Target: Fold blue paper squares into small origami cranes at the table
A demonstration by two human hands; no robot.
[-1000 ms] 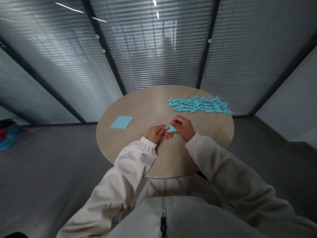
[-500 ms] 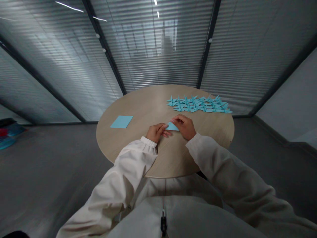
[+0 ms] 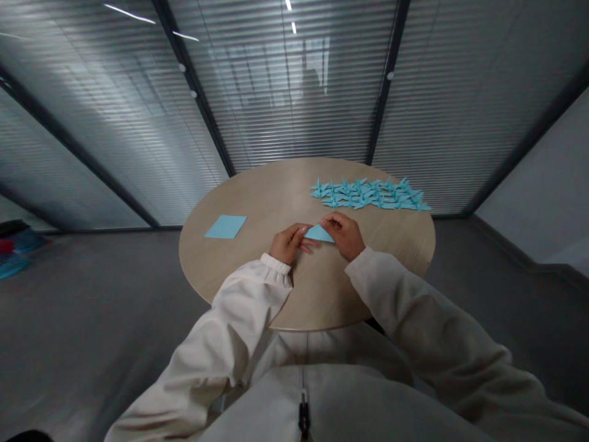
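Observation:
Between my hands is a small sheet of light-blue paper (image 3: 319, 234), folded into a triangle with its peak pointing away from me. My left hand (image 3: 289, 242) pinches its left corner between thumb and forefinger, the other fingers reaching below it. On the other side, my right hand (image 3: 344, 234) grips the paper near its peak and right edge, covering part of it. Beyond my right hand lie several folded blue paper cranes (image 3: 368, 193), packed close together in rows. Flat on the left part of the table rests square blue paper (image 3: 226, 226); whether it is one sheet or a stack I cannot tell.
A round wooden table (image 3: 257, 190) stands right in front of my body. Behind it rises a glass partition with blinds (image 3: 294, 123). On the floor at the far left are dark, red and blue items (image 3: 18, 245), too blurred to name.
My left fingers have shifted slightly left along the paper, so more of the folded triangle shows between the hands. My right hand has barely moved.

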